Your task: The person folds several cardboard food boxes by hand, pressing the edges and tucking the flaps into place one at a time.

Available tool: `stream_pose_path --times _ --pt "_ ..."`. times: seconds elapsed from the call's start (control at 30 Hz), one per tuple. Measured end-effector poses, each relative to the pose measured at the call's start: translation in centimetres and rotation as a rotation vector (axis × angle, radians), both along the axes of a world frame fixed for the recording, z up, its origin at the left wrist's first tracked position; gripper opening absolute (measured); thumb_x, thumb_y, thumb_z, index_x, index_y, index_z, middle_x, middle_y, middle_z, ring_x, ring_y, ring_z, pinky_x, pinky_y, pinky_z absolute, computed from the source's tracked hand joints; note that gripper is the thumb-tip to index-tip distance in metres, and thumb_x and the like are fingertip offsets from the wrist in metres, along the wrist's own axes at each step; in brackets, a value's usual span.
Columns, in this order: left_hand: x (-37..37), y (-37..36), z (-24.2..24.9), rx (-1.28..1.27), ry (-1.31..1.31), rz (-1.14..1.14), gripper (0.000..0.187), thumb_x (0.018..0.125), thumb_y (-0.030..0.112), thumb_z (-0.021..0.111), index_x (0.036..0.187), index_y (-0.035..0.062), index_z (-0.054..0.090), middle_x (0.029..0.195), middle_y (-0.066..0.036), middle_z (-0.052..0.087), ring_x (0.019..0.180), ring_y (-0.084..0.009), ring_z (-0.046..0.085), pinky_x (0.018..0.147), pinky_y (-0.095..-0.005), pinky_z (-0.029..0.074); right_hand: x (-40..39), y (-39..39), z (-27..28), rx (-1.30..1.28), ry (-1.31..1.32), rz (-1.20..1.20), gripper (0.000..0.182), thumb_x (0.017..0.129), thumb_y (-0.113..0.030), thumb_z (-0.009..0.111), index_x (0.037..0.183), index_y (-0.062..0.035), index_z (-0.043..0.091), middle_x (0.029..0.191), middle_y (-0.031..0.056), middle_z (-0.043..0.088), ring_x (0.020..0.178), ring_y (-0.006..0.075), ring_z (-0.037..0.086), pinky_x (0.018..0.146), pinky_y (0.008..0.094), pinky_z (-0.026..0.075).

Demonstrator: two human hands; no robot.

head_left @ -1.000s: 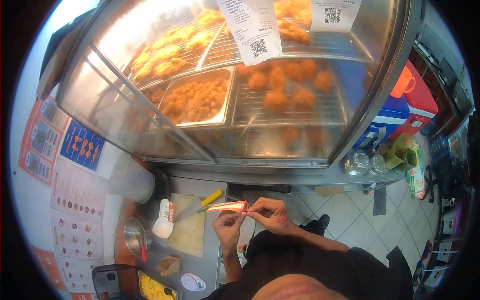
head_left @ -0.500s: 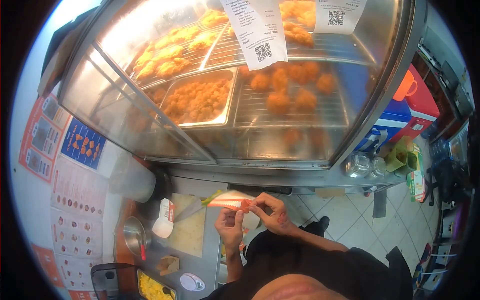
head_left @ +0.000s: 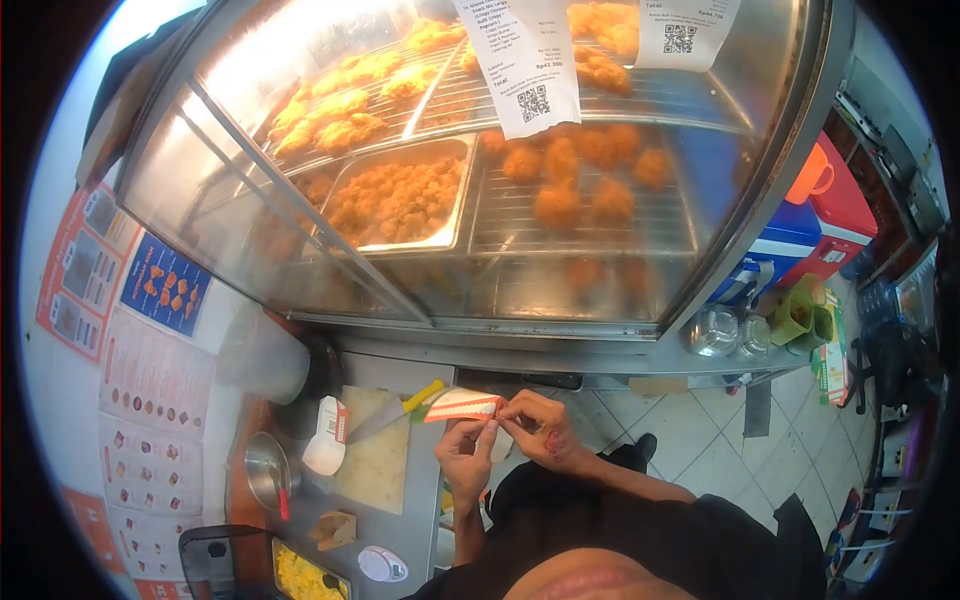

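Note:
My left hand [head_left: 466,456] pinches the lower edge of a red, white and green paper food packet [head_left: 465,405]. My right hand [head_left: 543,430] grips its right end, fingers and thumb pressed together. The packet is held level over the counter's edge; its contents, if any, do not show. Just left of it is a knife with a yellow handle [head_left: 424,396], its blade over a pale cutting board [head_left: 372,475]. A white and red paper carton [head_left: 326,437] stands beside the board.
A glass display cabinet [head_left: 380,310] with fried chicken rises in front, with receipts [head_left: 535,90] hanging on it. Left are a metal bowl [head_left: 265,470], a white kitchen scale [head_left: 382,563] and a tray of yellow food [head_left: 310,578]. Clear plastic containers [head_left: 715,332] stand right.
The packet has turned so more of its broad printed side faces up. My hands have shifted slightly, still holding it. More of the yellow knife handle shows.

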State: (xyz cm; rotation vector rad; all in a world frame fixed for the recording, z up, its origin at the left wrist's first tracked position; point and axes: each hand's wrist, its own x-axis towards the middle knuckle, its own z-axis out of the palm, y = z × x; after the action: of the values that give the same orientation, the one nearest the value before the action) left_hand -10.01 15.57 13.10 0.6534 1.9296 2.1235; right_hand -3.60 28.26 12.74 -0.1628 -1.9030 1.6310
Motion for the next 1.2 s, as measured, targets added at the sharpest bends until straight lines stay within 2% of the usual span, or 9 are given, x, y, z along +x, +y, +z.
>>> stream_pose_path --times 0.27,0.47,0.6,0.73,0.83,0.9,0.93,1.03,1.2 --pt "0.5 0.3 -0.9 0.023 -0.086 -0.057 0.010 0.088 0.001 0.066 0.097 -0.0008 0.060 0.090 -0.004 0.065 0.078 -0.0071 0.060 0.073 -0.0209 0.047 -0.6 0.5 -1.8 0.212 0.001 -0.087 0.017 0.072 -0.008 0.078 0.076 -0.0038 0.062 0.073 0.0076 0.058 0.060 0.0172 0.051 0.053 0.0276 0.039" --pt "0.1 -0.6 -1.5 0.113 -0.252 -0.033 0.010 0.091 0.010 0.054 0.097 0.0016 0.053 0.091 -0.006 0.058 0.081 -0.0096 0.056 0.075 -0.0251 0.048 -1.2 0.7 -0.9 0.249 -0.028 -0.089 0.045 0.065 -0.021 0.086 0.094 -0.0047 0.056 0.083 0.0084 0.057 0.077 0.0234 0.054 0.068 0.0313 0.043" --pt "-1.4 -1.2 -2.1 0.287 -0.251 0.244 0.033 0.089 0.035 0.048 0.082 0.0029 0.045 0.076 -0.005 0.048 0.069 -0.0122 0.047 0.069 -0.0290 0.043 -1.5 0.7 0.1 0.195 0.021 -0.103 0.044 0.081 -0.022 0.074 0.115 -0.0028 0.053 0.102 0.0119 0.059 0.101 0.0259 0.056 0.088 0.0331 0.043" --pt "-1.9 -2.8 -2.7 0.347 -0.279 0.249 0.027 0.091 0.027 0.051 0.080 0.0044 0.042 0.076 -0.005 0.049 0.069 -0.0120 0.047 0.069 -0.0282 0.044 -1.1 -0.1 -1.1 -0.265 -0.163 0.061 0.034 0.090 -0.016 0.064 0.118 -0.0014 0.053 0.102 0.0163 0.065 0.099 0.0276 0.064 0.092 0.0353 0.046" --pt "-2.4 -3.2 -3.3 0.380 -0.277 0.241 0.018 0.093 0.017 0.051 0.084 0.0014 0.047 0.078 -0.004 0.051 0.071 -0.0116 0.050 0.069 -0.0274 0.045 -0.9 -0.7 -1.1 -0.218 -0.150 -0.034 0.026 0.087 -0.013 0.067 0.108 -0.0012 0.058 0.091 0.0143 0.068 0.082 0.0268 0.067 0.080 0.0344 0.050" --pt "-2.7 -3.5 -2.8 -0.322 0.139 0.218 0.012 0.095 0.010 0.053 0.090 -0.0006 0.053 0.080 -0.003 0.054 0.073 -0.0098 0.053 0.069 -0.0258 0.046 -1.2 0.0 -1.8 0.006 -0.117 -0.119 0.021 0.085 -0.010 0.068 0.102 0.0000 0.061 0.089 0.0135 0.068 0.079 0.0252 0.067 0.076 0.0328 0.050" --pt "-2.5 -3.1 -1.9 -0.322 0.138 0.219 0.012 0.095 0.010 0.053 0.090 -0.0006 0.053 0.080 -0.003 0.054 0.073 -0.0098 0.053 0.069 -0.0258 0.046 -1.3 0.3 -2.1 0.232 -0.082 -0.201 0.015 0.083 -0.007 0.069 0.096 0.0011 0.064 0.087 0.0127 0.068 0.075 0.0236 0.066 0.072 0.0313 0.049" --pt "-1.9 -1.6 -0.7 -0.459 0.347 0.111 0.015 0.096 0.015 0.054 0.096 -0.0001 0.058 0.081 -0.002 0.056 0.076 -0.0082 0.053 0.066 -0.0241 0.045 -1.5 -0.5 -2.1 0.158 -0.030 -0.146 0.010 0.081 -0.006 0.070 0.088 -0.0003 0.066 0.087 0.0130 0.068 0.075 0.0259 0.066 0.069 0.0312 0.049" --pt "-2.8 -1.6 -3.8 -0.345 -0.003 0.123 0.019 0.097 0.016 0.053 0.084 0.0016 0.051 0.068 0.003 0.048 0.063 -0.0063 0.043 0.054 -0.0239 0.037 -1.0 -1.7 -1.0 0.153 -0.003 0.076 0.016 0.082 -0.004 0.067 0.097 -0.0024 0.062 0.089 0.0107 0.065 0.082 0.0285 0.060 0.071 0.0366 0.046"
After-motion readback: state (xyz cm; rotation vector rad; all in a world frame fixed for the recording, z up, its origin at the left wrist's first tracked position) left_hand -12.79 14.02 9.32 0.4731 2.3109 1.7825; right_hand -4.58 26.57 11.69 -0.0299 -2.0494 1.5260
